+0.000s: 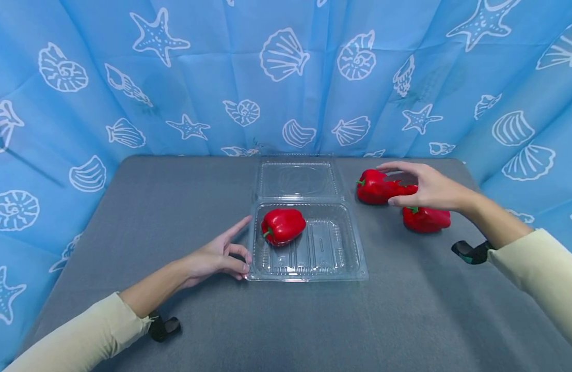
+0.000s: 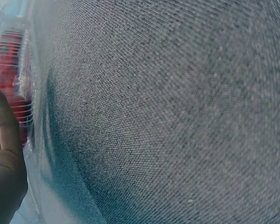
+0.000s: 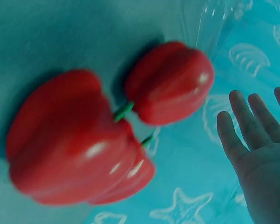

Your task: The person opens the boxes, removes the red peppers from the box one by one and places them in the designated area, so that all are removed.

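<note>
A clear plastic hinged container (image 1: 330,268) lies unfolded, with its lid (image 1: 295,181) laid back. One red bell pepper (image 1: 283,226) sits in the left part of its base. My left hand (image 1: 216,258) touches the container's left rim, index finger extended; the left wrist view catches only part of this hand (image 2: 7,154). Over red bell peppers on the table hovers my right hand (image 1: 425,186), fingers spread and holding nothing. A pepper (image 1: 371,187) lies by its fingertips and another (image 1: 426,220) beneath the wrist. The right wrist view has three peppers (image 3: 65,140), apart from the palm (image 3: 266,172).
Grey cloth covers the table (image 1: 184,206). Behind and beside it hangs a blue curtain (image 1: 304,103) with white shells and starfish. Black straps with camera mounts (image 1: 162,328) sit at both wrists, below light sleeves.
</note>
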{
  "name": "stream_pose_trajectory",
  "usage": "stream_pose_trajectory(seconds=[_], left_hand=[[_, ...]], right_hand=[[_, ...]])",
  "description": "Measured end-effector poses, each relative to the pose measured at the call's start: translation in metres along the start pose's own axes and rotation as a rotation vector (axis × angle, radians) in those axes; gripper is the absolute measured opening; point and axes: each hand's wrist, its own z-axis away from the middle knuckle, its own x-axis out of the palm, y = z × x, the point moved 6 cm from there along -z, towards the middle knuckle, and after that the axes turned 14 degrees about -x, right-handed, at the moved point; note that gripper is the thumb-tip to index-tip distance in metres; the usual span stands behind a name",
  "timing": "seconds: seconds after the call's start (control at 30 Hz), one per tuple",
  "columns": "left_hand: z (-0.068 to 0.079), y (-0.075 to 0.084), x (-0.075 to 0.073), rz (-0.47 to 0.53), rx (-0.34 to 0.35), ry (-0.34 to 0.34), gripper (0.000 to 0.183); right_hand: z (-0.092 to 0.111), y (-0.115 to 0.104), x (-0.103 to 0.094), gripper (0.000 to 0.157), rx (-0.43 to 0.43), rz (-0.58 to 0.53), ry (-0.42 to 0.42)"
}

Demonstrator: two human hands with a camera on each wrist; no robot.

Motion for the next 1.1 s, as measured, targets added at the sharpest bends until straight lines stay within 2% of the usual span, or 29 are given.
stream_pose_trajectory(seconds=[0.1, 0.27, 0.43, 0.77, 1.1], left_hand=[[-0.001, 0.000, 0.002, -0.005, 0.005, -0.002, 0.106], [0.000, -0.001, 0.002, 0.000, 0.006, -0.003, 0.106], [-0.001, -0.001, 0.002, 0.001, 0.002, -0.005, 0.107], [-0.001, 0.000, 0.002, 0.012, -0.015, -0.007, 0.108], [0.000, 0.001, 0.003, 0.014, -0.025, -0.011, 0.109]], right_hand=[[-0.012, -0.007, 0.012, 0.071, -0.023, 0.002, -0.041], [-0.037, -0.019, 0.042, 0.072, -0.113, -0.010, -0.136], [-0.054, -0.026, 0.064, 0.076, -0.133, -0.068, -0.201], [-0.071, -0.045, 0.091, 0.071, -0.203, -0.159, -0.250], [-0.081, -0.050, 0.112, 0.078, -0.175, -0.267, -0.367]])
